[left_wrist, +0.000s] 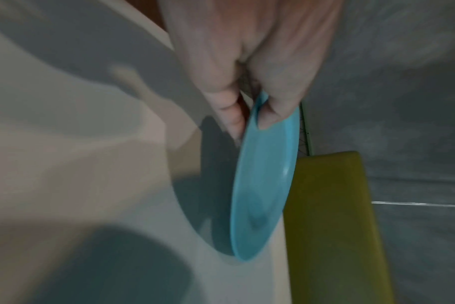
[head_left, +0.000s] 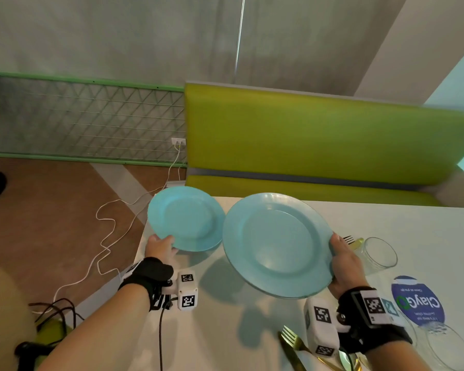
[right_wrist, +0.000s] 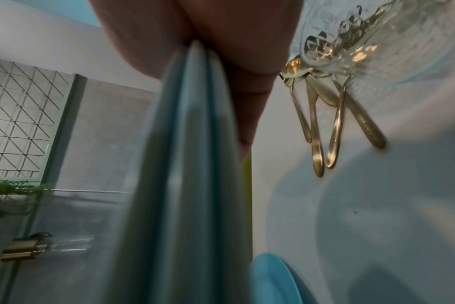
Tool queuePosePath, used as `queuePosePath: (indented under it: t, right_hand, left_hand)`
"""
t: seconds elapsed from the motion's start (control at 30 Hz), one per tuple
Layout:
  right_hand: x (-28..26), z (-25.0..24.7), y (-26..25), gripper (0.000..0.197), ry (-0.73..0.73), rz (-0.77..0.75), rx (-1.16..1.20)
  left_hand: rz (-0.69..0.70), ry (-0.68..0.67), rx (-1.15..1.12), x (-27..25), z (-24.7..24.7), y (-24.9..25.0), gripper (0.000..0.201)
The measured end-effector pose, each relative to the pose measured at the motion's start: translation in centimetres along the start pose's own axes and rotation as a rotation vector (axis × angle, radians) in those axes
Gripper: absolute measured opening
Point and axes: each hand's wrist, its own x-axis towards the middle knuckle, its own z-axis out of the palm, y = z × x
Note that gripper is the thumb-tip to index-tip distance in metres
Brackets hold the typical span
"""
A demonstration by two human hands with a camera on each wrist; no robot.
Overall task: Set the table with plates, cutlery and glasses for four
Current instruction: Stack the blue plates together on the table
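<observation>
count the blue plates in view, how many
4, it seems: one plate held by the left hand over the table's left edge; a stack in the right hand shows three rims in the right wrist view, though blur may hide another.

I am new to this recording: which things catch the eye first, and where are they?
Two blue plates stand out: the left hand holds one plate over the table's far left corner, and the right hand grips a stack of plates at mid-table. Behind them runs a bright green bench.
</observation>
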Motion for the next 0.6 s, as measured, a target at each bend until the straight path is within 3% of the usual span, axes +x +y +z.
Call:
queuePosePath:
  t: [0.2,0.4,0.6]
  right_hand:
    - [0.2,2.5,-0.6,0.032,-0.02,-0.013,-0.046]
    - [-0.4,4.5,-1.3,0.027,-0.052,-0.026,-0.046]
    - [-0.7,5.4,-0.8,0.035,0.02,-0.126,-0.163]
  left_hand:
    - [0.122,-0.153,-0.05,-4.0,2.4,3.3,0.025]
    - [0.095,-0.347,-0.113,-6.3,3.3,2.7,0.027]
    - [0.017,-0.38,-0.263,-6.7,3.7,1.7,0.036]
